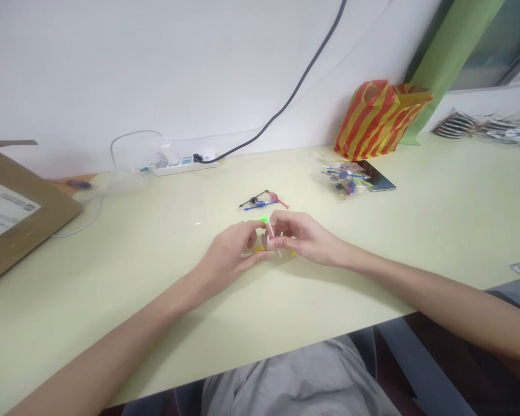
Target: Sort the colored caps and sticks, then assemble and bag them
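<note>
My right hand [301,236] pinches a thin white plastic piece [271,229] between thumb and fingers. Close on its left, my left hand [238,245] has its thumb and index finger curved towards the white piece; whether they grip anything is too small to tell. A bright green piece [260,219] shows at the left index fingertip. Yellow pieces [293,252] lie beneath the hands, partly hidden. Just beyond the hands, black, blue and red arrow-shaped pieces [262,202] rest on the pale table [251,323].
Plastic packets of coloured pieces [344,178] lie beside a dark phone [376,176], before a red-yellow striped bag [377,118]. A power strip [184,164] with a black cable sits by the wall. At left is a cardboard box [21,208]; striped discs [455,124] are far right.
</note>
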Tool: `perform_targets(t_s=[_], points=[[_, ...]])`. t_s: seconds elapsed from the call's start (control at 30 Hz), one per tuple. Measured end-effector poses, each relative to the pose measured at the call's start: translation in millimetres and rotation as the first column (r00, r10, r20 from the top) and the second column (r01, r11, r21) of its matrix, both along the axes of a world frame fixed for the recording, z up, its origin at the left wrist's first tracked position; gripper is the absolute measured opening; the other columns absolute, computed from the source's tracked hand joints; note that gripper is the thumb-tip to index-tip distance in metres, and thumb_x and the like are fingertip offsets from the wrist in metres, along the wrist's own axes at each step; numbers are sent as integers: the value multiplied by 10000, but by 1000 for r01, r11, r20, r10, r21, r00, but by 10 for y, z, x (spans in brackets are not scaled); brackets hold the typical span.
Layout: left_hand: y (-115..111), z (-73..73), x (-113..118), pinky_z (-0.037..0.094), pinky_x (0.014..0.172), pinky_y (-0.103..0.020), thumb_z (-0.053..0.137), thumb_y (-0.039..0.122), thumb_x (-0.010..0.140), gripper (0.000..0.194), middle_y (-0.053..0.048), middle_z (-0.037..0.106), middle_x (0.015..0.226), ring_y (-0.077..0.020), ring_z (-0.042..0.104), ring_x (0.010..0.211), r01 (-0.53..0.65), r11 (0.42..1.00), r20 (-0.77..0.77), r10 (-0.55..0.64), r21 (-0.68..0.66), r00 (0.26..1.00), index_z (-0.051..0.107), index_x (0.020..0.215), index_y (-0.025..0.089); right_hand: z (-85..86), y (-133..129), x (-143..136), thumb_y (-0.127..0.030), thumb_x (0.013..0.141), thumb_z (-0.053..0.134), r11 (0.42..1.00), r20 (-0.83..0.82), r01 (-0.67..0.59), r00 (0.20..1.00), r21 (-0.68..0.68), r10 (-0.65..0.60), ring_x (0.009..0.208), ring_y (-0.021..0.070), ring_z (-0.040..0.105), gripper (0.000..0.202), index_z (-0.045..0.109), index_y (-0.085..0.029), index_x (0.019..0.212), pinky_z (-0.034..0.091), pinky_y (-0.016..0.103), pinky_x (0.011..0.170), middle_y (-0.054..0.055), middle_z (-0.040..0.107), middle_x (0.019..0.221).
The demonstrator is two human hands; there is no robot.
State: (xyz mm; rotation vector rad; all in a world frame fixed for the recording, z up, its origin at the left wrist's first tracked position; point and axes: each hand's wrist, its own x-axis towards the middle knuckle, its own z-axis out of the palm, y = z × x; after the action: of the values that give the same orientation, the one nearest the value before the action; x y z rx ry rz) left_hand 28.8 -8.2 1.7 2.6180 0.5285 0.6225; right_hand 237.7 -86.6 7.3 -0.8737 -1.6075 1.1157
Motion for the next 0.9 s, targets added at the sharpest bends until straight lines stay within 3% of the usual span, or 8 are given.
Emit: perform_targets(t_s=[0.23,0.5,0.77,0.9], points=[[20,-42,-18,423,675,-268,571,291,995,107,9,571,802,-142,549,716,-13,963,141,-26,269,990,580,1061,207,73,-33,-18,-365,894,748,999,-66,-6,998,-45,3,735,120,590,253,581,-176,886,451,264,653,2,601,884],[-27,13,13,419,663,-273,582,208,971,34,-5,619,788,-141,558,707,55,937,150,-112,345,982,558,949,197,-31,20,10,-379,832,813,988,-120,-95,990,-119,80,738,135,639,326,565,-178,897,505,265,647,-14,587,836],[-78,63,46,399,623,-278,544,148,873,59,4,600,727,-143,536,653,26,901,127,-90,434,988,528,867,204,-57,17,13,-431,902,735,983,-44,-130,991,-129,125,753,133,626,311,555,-178,920,408,212,541,24,628,891],[-91,75,55,391,606,-277,533,148,840,68,7,603,713,-139,525,631,31,886,133,-104,462,986,506,844,211,-23,19,-10,-415,935,700,977,-74,-179,982,-112,171,722,130,631,288,544,-175,901,472,255,647,20,638,866]])
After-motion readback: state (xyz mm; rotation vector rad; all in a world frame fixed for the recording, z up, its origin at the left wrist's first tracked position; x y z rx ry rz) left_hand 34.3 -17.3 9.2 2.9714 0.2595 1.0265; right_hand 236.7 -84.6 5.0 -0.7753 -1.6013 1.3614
